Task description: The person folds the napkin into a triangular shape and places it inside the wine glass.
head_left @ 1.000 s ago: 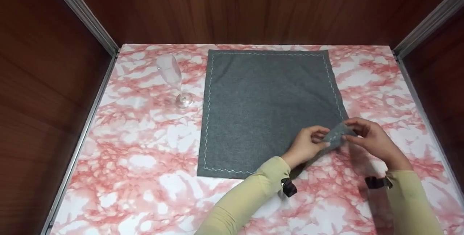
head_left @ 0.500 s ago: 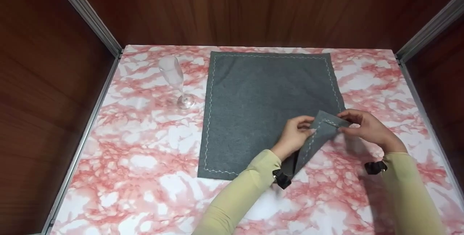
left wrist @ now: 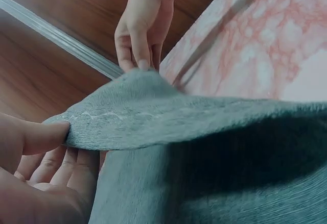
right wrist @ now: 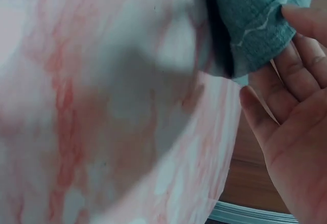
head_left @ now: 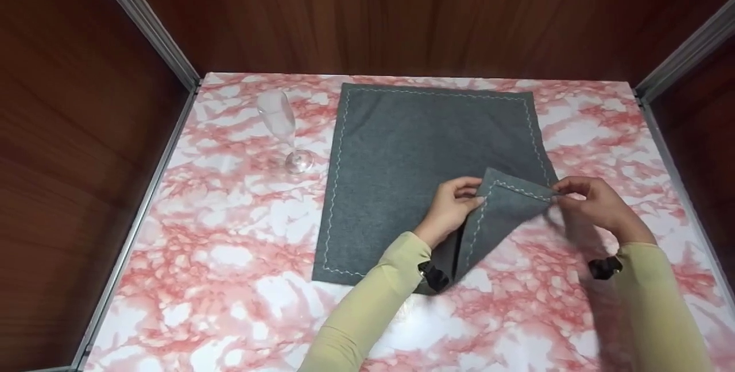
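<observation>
A grey cloth [head_left: 413, 148] with pale zigzag stitching lies on the pink marbled table [head_left: 229, 257]. Its near right corner [head_left: 505, 200] is lifted and turned back over the cloth. My left hand [head_left: 453, 205] pinches the folded edge at its left end; in the left wrist view the thumb [left wrist: 43, 134] presses on top of the cloth [left wrist: 204, 147]. My right hand [head_left: 591, 202] pinches the same edge at its right end, and the right wrist view shows the fingers [right wrist: 301, 25] on the stitched hem [right wrist: 260, 25].
A clear champagne flute [head_left: 284, 131] stands left of the cloth near the back. Dark wooden walls with metal rails [head_left: 143, 22] close in the table on the left, back and right.
Both hands have lifted the cloth's near right corner and carried it up and leftward, and the folded flap has grown larger. The hands have moved apart along the edge.
</observation>
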